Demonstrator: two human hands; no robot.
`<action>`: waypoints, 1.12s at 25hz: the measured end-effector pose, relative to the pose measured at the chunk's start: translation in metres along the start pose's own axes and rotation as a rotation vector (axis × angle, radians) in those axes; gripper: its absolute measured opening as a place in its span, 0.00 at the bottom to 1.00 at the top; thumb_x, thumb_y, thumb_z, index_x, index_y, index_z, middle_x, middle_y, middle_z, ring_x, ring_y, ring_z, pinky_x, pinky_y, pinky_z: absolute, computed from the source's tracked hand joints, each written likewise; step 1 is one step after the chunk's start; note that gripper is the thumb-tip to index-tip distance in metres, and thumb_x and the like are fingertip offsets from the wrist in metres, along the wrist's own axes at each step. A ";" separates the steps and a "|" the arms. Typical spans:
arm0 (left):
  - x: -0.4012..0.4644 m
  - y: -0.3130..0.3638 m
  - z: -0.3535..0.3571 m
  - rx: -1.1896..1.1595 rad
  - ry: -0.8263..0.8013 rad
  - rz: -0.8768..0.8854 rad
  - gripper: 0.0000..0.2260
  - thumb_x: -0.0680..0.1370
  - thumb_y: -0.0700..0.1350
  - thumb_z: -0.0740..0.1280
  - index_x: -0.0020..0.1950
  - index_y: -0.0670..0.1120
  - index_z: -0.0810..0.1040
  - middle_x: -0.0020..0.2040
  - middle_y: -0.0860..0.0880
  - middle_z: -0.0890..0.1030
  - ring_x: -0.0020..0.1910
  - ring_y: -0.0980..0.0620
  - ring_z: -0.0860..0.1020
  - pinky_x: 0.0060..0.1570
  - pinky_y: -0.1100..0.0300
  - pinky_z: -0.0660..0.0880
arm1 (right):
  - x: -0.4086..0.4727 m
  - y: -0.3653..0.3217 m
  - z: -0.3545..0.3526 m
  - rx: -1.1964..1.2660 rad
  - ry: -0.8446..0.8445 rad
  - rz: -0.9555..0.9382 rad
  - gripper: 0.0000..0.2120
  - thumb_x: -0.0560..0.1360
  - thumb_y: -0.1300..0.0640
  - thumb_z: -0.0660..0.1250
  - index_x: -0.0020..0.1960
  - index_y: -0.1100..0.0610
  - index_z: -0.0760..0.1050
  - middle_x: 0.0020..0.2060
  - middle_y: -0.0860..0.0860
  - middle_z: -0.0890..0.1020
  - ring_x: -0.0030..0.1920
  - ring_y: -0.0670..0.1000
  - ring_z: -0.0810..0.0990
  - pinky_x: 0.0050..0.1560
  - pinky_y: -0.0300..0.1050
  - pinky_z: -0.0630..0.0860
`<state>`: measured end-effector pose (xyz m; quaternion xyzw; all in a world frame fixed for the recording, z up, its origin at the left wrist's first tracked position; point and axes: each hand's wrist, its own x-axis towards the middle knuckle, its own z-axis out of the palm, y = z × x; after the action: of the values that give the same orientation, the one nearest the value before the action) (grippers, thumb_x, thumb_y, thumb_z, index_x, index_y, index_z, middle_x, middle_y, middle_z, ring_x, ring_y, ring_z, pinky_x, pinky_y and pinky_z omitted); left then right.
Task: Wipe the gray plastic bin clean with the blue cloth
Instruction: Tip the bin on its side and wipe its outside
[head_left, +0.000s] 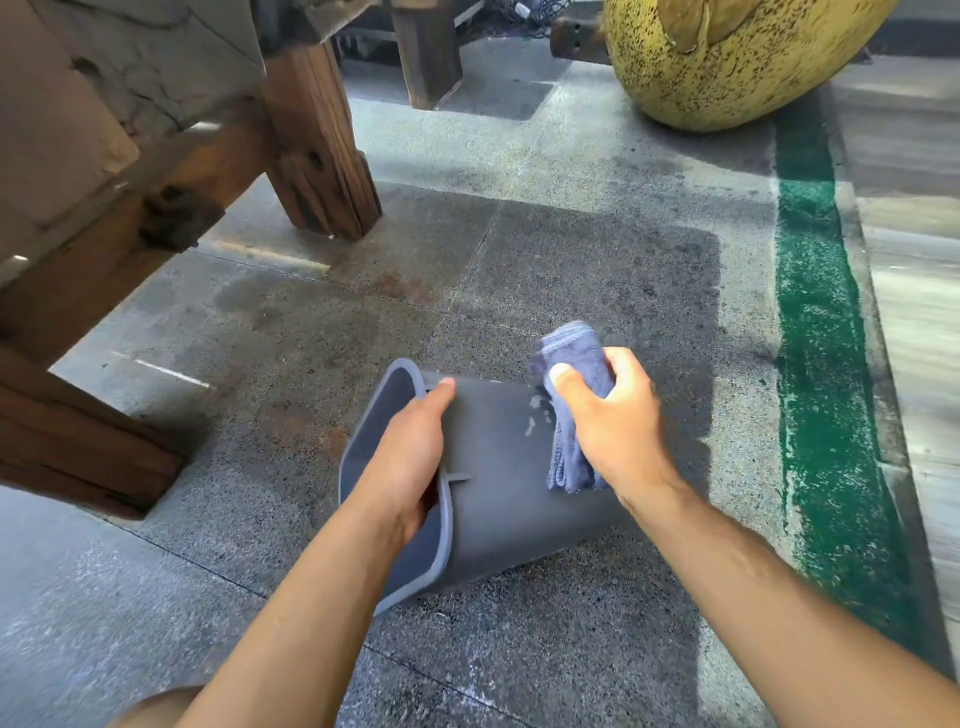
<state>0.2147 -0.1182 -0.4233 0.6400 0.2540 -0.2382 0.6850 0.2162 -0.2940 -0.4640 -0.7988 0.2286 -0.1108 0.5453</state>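
Left hand (410, 457) grips the rim of the bin (498, 467), tipped sideways to expose its wall, while right hand (608, 415) clenches the cloth (569, 457) against it.

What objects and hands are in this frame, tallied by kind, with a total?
Gray plastic bin, lying on its side: 1
Blue cloth, bunched and pressed on the bin's outer wall: 1
Hands: 2, left hand gripping the bin's rim, right hand holding the cloth
Yellow speckled pot: 1
Wooden bench: 1
Total: 6
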 end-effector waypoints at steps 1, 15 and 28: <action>0.000 0.001 0.003 -0.020 0.017 0.000 0.19 0.82 0.60 0.63 0.59 0.48 0.83 0.52 0.46 0.89 0.51 0.46 0.87 0.55 0.48 0.81 | -0.004 -0.004 0.003 -0.013 -0.001 -0.021 0.12 0.72 0.45 0.70 0.44 0.52 0.74 0.41 0.50 0.83 0.43 0.53 0.81 0.49 0.55 0.79; -0.002 0.002 0.030 -0.181 -0.021 0.133 0.20 0.84 0.56 0.59 0.59 0.45 0.85 0.54 0.44 0.88 0.54 0.47 0.86 0.54 0.52 0.79 | -0.033 -0.044 0.028 -0.103 -0.059 -0.143 0.12 0.77 0.45 0.69 0.54 0.53 0.76 0.49 0.49 0.77 0.54 0.54 0.78 0.45 0.40 0.62; 0.003 -0.006 0.031 -0.113 0.133 0.166 0.23 0.80 0.63 0.61 0.46 0.48 0.86 0.45 0.50 0.89 0.47 0.53 0.86 0.57 0.53 0.79 | -0.036 -0.049 0.045 -0.328 -0.247 -0.108 0.16 0.83 0.43 0.56 0.56 0.56 0.68 0.58 0.57 0.76 0.62 0.61 0.74 0.60 0.56 0.70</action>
<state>0.2142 -0.1493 -0.4284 0.6337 0.2580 -0.1231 0.7188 0.2161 -0.2244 -0.4330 -0.8955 0.1319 -0.0023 0.4251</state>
